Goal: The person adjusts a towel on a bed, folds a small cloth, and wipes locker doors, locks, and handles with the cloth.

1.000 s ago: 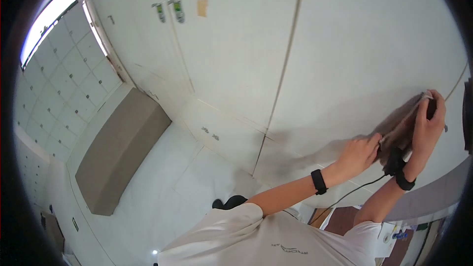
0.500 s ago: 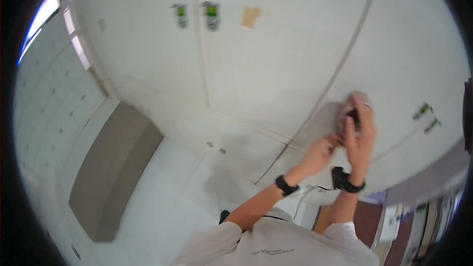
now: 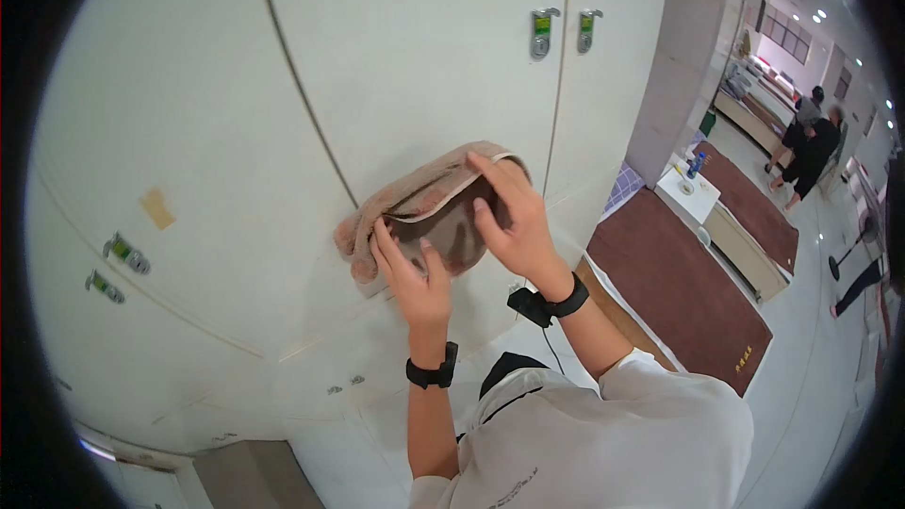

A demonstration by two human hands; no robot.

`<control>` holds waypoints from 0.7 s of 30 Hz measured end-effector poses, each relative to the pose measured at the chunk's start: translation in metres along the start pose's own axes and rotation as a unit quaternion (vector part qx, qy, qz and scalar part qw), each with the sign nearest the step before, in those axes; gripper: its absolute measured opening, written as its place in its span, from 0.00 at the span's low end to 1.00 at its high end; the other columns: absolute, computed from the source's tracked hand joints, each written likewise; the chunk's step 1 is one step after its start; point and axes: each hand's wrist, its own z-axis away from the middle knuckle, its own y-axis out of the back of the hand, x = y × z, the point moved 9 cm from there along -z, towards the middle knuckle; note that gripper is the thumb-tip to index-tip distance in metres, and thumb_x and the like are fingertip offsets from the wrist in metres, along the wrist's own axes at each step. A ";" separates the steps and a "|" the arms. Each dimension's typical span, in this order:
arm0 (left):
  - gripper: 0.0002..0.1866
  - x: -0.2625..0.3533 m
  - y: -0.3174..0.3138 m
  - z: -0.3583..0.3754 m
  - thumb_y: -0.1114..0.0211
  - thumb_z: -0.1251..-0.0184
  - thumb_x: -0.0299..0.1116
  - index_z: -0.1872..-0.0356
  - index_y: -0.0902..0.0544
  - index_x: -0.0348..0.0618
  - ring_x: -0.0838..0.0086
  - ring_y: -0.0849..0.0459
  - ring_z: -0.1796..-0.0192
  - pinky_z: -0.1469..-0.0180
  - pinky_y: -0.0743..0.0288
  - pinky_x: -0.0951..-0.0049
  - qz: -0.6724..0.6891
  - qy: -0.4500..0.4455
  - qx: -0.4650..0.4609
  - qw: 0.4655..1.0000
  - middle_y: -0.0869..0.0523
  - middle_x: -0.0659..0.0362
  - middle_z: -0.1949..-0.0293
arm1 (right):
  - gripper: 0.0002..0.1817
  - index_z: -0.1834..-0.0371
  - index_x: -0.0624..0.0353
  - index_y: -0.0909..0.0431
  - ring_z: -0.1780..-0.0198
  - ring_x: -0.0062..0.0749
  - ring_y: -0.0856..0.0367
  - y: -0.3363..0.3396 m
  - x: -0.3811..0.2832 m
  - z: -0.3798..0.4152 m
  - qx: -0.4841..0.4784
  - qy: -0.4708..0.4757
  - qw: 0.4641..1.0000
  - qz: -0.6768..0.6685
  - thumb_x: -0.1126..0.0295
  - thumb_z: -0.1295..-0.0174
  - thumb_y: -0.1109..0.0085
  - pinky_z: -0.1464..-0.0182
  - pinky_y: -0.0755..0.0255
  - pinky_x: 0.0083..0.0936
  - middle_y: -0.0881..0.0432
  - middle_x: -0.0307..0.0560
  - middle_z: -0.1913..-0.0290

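Note:
A fuzzy pinkish-brown pouch-like item (image 3: 405,190), perhaps a slipper or bag, is held up in front of the white cabinet doors (image 3: 443,66). Its opening faces me and shows a smooth grey-brown inside. On the lower left of the opening, my left hand (image 3: 413,283) grips the rim, fingers over the edge and thumb apart. My right hand (image 3: 517,224) holds the right side of the rim, with the fingertips at its upper edge and the thumb inside the opening. Black bands circle both wrists.
Metal latches (image 3: 540,33) stick out from the cabinet doors. To the right are brown-covered beds (image 3: 679,273) and a small white table (image 3: 687,193) with items on it. Two people (image 3: 813,146) stand farther back. A brown bench-like block (image 3: 256,476) is at lower left.
The view has swung toward the right, bringing the beds and people into sight. The fuzzy item is now spread open between both hands, which are farther apart than before.

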 end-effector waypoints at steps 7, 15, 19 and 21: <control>0.31 0.045 -0.098 -0.017 0.39 0.31 0.33 0.31 0.34 0.26 0.40 0.28 0.36 0.34 0.36 0.49 -0.144 -0.110 0.009 0.983 0.30 0.32 0.37 | 0.29 0.31 0.64 0.29 0.43 0.52 0.23 0.077 0.085 -0.014 0.074 -0.034 0.996 -0.038 0.77 0.40 0.45 0.36 0.32 0.36 0.22 0.60 0.42; 0.17 0.068 -0.216 -0.078 0.38 0.31 0.31 0.44 0.18 0.35 0.47 0.19 0.47 0.43 0.27 0.52 -0.193 -0.183 -0.041 0.963 0.16 0.45 0.49 | 0.38 0.25 0.68 0.38 0.45 0.58 0.25 0.084 0.153 -0.083 0.008 0.094 0.995 0.019 0.79 0.44 0.44 0.40 0.32 0.43 0.23 0.65 0.44; 0.15 0.081 -0.236 -0.091 0.40 0.31 0.31 0.46 0.18 0.37 0.47 0.20 0.45 0.42 0.28 0.53 -0.265 -0.207 -0.019 0.941 0.17 0.46 0.47 | 0.18 0.48 0.70 0.25 0.54 0.62 0.24 0.082 0.174 -0.098 -0.016 0.069 0.997 -0.001 0.80 0.44 0.45 0.52 0.28 0.43 0.22 0.63 0.55; 0.19 0.082 -0.241 -0.100 0.41 0.29 0.31 0.40 0.21 0.36 0.42 0.22 0.43 0.39 0.29 0.55 -0.326 -0.196 -0.039 0.924 0.18 0.40 0.45 | 0.13 0.55 0.69 0.24 0.59 0.59 0.24 0.088 0.172 -0.107 0.013 0.110 0.994 -0.017 0.77 0.44 0.44 0.58 0.29 0.43 0.23 0.60 0.59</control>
